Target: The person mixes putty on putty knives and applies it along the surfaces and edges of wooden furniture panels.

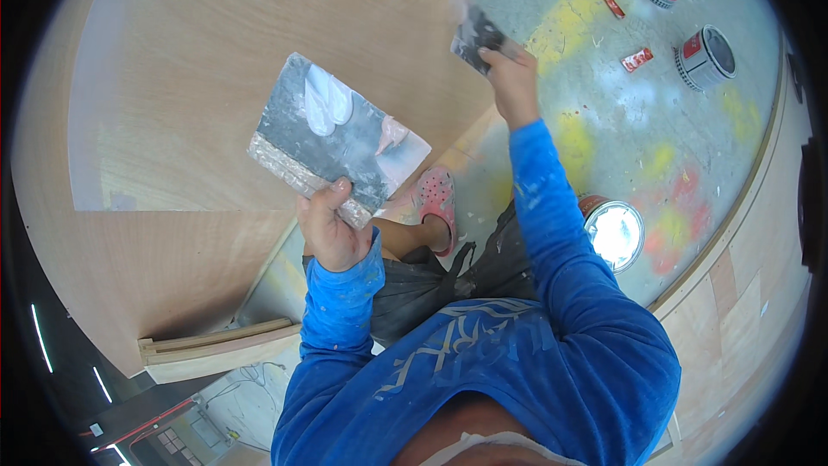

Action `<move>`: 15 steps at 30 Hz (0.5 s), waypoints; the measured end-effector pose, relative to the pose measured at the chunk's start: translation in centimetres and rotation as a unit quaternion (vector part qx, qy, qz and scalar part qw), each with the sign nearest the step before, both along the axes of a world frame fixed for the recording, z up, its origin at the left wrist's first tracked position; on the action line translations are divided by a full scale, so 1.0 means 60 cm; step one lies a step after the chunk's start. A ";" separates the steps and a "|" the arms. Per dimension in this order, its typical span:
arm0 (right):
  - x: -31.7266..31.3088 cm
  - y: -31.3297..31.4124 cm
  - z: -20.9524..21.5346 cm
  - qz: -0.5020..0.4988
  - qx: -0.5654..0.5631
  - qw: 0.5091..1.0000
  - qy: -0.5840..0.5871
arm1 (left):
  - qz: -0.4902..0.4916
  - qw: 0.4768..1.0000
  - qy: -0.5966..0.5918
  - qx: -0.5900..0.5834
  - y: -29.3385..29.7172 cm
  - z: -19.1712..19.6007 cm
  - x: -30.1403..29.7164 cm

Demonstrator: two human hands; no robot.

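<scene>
Tan plywood panel (371, 0): left edge whitened, middle unfinished, I judge. Left hand (332, 229) grips grey rectangular board (328, 151); right hand (516, 86), dark scraper (474, 41).

On my feed the left hand (332, 233) grips a flat grey board (332, 155) by its rough edge, white paste (326, 102) and a smaller pink dab (392, 134) lying on its face. The right hand (515, 86) holds a dark, slightly blurred scraper (477, 40) near the edge of a wooden panel (190, 103), though I can't tell whether they touch. Over on the right I see three cans (705, 58) and two red packets (637, 59) on the paint-spotted floor (595, 86), and a pink shoe (437, 198) beyond the board.
</scene>
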State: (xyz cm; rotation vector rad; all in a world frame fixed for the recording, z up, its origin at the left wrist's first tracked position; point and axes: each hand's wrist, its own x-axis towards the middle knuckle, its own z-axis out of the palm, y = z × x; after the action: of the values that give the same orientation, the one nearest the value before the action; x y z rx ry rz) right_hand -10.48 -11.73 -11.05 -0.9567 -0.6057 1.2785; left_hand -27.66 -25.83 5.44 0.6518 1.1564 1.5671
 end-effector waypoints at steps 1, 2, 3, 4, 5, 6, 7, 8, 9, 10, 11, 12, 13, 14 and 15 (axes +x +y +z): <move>0.012 -0.018 0.019 0.018 -0.005 0.983 0.181 | 0.002 1.000 0.007 0.006 0.003 0.002 0.004; 0.025 -0.042 0.042 0.026 -0.004 0.989 0.148 | 0.017 1.000 0.014 0.005 0.006 0.003 0.008; 0.030 -0.071 0.067 0.042 0.009 0.992 0.117 | 0.015 1.000 0.013 0.018 0.008 0.004 0.012; 0.026 -0.104 0.094 0.044 0.037 0.996 0.068 | 0.006 1.000 0.005 0.021 0.012 0.005 0.016; 0.021 -0.136 0.119 0.049 0.076 0.996 0.019 | -0.011 1.000 -0.009 0.028 0.012 0.007 0.018; 0.010 -0.157 0.141 0.059 0.070 0.996 0.012 | -0.029 0.998 -0.038 0.026 0.010 0.011 0.016; 0.001 -0.175 0.159 0.055 0.226 0.963 -0.133 | -0.021 0.999 -0.038 0.027 0.006 0.016 0.015; -0.003 -0.183 0.175 0.070 0.353 0.885 -0.296 | -0.032 0.998 -0.030 0.044 0.002 0.022 0.011; 0.002 -0.185 0.189 0.045 0.387 0.879 -0.273 | -0.061 0.994 -0.033 0.088 -0.001 0.028 0.007; 0.016 -0.183 0.201 0.067 0.385 0.858 -0.333 | -0.039 0.996 -0.023 0.074 -0.004 0.035 0.000; 0.027 -0.180 0.213 0.073 0.397 0.833 -0.379 | -0.031 0.996 0.002 0.084 -0.006 0.043 -0.009; 0.038 -0.178 0.226 0.090 0.393 0.825 -0.395 | -0.016 0.995 0.025 0.093 -0.010 0.049 -0.017; 0.056 -0.171 0.239 0.085 0.396 0.804 -0.435 | -0.014 0.995 0.022 0.097 -0.010 0.051 -0.020; 0.064 -0.170 0.254 0.059 0.430 0.779 -0.453 | -0.011 0.992 0.070 0.105 -0.013 0.054 -0.024; 0.069 -0.170 0.268 0.082 0.402 0.774 -0.482 | 0.006 0.989 0.117 0.088 -0.014 0.054 -0.025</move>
State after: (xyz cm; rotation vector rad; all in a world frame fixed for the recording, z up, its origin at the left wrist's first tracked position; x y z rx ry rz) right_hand -6.37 -21.93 5.05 -0.7543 -1.8952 0.4335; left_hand -29.15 -26.70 8.70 0.9678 1.2033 1.6478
